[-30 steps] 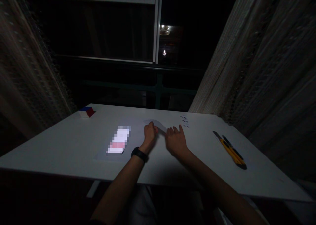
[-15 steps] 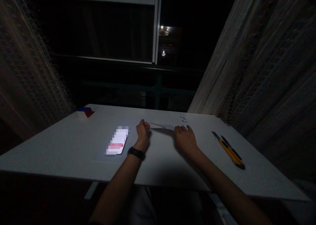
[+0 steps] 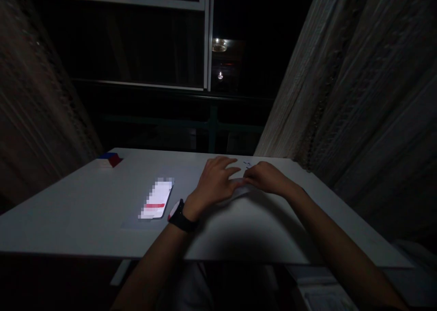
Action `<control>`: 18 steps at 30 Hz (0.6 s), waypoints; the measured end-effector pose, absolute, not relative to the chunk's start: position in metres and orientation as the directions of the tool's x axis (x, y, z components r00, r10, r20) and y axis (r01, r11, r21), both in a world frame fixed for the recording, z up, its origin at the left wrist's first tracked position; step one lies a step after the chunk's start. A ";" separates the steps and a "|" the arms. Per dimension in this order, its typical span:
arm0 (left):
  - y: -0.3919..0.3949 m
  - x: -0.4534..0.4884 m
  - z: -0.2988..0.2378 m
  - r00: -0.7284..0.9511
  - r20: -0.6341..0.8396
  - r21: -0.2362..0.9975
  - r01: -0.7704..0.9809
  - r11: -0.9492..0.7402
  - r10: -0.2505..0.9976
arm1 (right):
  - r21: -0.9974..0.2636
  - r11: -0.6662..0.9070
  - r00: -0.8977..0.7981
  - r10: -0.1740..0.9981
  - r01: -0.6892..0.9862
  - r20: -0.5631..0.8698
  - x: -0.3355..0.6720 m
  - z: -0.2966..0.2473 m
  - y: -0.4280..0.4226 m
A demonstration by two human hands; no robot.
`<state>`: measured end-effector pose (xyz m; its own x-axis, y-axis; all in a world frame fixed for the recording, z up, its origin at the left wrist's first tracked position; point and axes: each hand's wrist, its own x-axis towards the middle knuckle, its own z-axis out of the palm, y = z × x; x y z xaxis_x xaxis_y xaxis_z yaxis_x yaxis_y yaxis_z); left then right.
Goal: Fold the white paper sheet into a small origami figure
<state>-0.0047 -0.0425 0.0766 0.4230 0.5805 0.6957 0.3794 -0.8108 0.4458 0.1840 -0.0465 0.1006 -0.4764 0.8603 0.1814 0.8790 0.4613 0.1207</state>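
My right hand (image 3: 266, 178) is closed with its fingertips pinched on the edge of a thin piece of white paper (image 3: 241, 190). Beside it, my left hand (image 3: 216, 180) reaches over the same paper with the fingers spread, and its thumb tip comes close to the right fingertips. Whether that thumb presses on the paper is hard to see in the dim light. Dark handwritten marks (image 3: 246, 164) show just beyond the hands. A dark watch (image 3: 182, 217) is on my left wrist.
A lit phone (image 3: 157, 199) lies on a pale sheet left of my hands. At the far left corner of the white table (image 3: 78, 206) sits a blue, white and red block (image 3: 109, 160). Curtains (image 3: 293, 74) hang on both sides of a dark window.
My left hand has moved right and opened its fingers over the paper, near my right hand. The yellow cutter knife and pen at the right are now hidden behind my right forearm.
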 end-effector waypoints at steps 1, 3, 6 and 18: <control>-0.039 -0.004 0.075 0.469 0.660 0.457 0.369 -0.809 0.587 | 0.117 0.460 -0.475 0.861 0.880 0.182 0.184 0.101 -0.046; -0.032 -0.002 0.072 0.488 0.586 0.509 0.400 -0.762 0.647 | 0.103 0.464 -0.475 0.860 0.880 0.187 0.184 0.102 -0.046; -0.025 -0.002 0.071 0.465 0.506 0.611 0.400 -0.683 0.726 | 0.084 0.473 -0.480 0.854 0.877 0.203 0.184 0.103 -0.047; -0.026 -0.017 0.080 0.541 0.400 0.437 0.597 -0.673 0.740 | 0.040 0.467 -0.461 0.850 0.883 0.254 0.196 0.115 -0.054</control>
